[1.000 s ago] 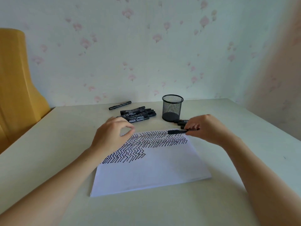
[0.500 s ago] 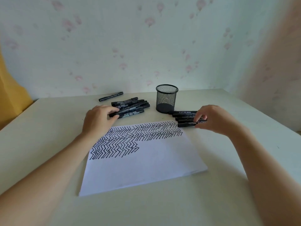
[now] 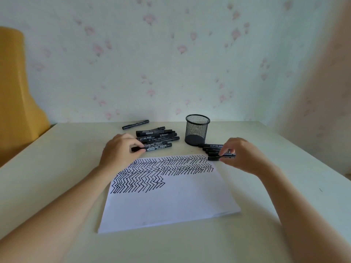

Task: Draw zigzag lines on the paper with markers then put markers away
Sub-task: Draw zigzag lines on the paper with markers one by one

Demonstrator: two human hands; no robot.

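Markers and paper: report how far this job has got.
Done: zigzag rows fill the top part of the paper. In hand: the left hand pinches a marker from the left pile; the right hand touches the right group. Left: the mesh cup holds no markers.

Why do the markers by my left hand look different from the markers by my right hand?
The left pile is bigger and jumbled; the right row is smaller and lined up neatly. The left pile sits left of the mesh cup; the right row sits right in front of it. Both are black, capped, lying flat.
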